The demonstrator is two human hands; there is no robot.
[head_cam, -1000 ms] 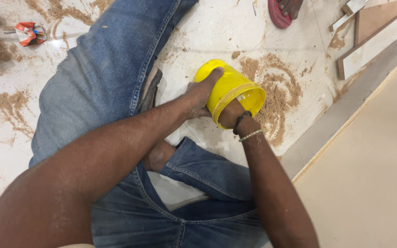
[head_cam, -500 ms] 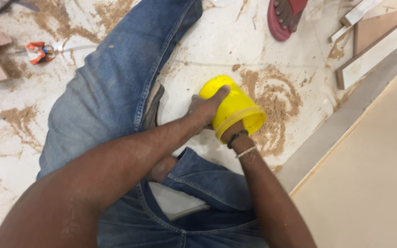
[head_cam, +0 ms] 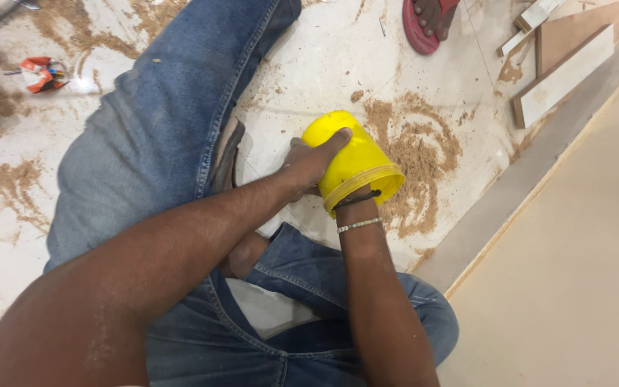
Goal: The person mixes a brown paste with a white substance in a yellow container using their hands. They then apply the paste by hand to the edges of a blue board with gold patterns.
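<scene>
My left hand (head_cam: pixel 309 163) grips the outside of the yellow plastic bucket (head_cam: pixel 356 161), fingers wrapped over its wall. My right hand (head_cam: pixel 345 202) reaches inside the rim; I cannot tell how its fingers stand. Sawdust (head_cam: pixel 417 154) lies just beyond the fingers.

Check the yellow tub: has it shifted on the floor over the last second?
Cannot tell for sure. The yellow tub keeps its place beside the swirled sawdust patch; the head camera itself moved.

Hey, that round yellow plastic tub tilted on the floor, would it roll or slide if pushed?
The round yellow plastic tub would likely roll: its wall is curved and it lies tilted. It probably feels light, since the left hand alone steadies its outside. The sawdust beneath may let it slide.
</scene>
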